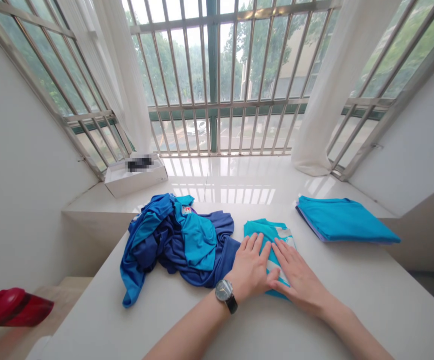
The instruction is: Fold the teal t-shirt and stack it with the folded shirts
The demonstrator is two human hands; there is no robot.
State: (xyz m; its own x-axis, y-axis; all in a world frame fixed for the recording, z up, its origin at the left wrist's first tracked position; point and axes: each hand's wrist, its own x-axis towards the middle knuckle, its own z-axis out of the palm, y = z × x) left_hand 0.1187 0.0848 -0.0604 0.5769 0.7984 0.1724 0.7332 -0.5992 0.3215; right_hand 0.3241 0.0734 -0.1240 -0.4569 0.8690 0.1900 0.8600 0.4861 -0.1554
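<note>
The left hand [252,267] and right hand [299,276] lay flat, palms down, grasping nothing, on the folded cloth [255,227]. The cloth rested on the table [126,332], between a crumpled heap [198,245] and a folded stack [346,219]. Beyond, a box [137,184] stood on the sill [235,185].

A shallow white rectangular box [137,185] bearing a dark item [139,163], too blurred to identify, sits at the left end of a glossy white windowsill [235,192]. Behind the sill stand silvery metal window bars [247,104], with a sheer white fabric curtain [126,75] toward each side. Beyond them show green leafy trees [277,50] and a white car [200,128]. A shiny red object [17,307] is at lower left.
</note>
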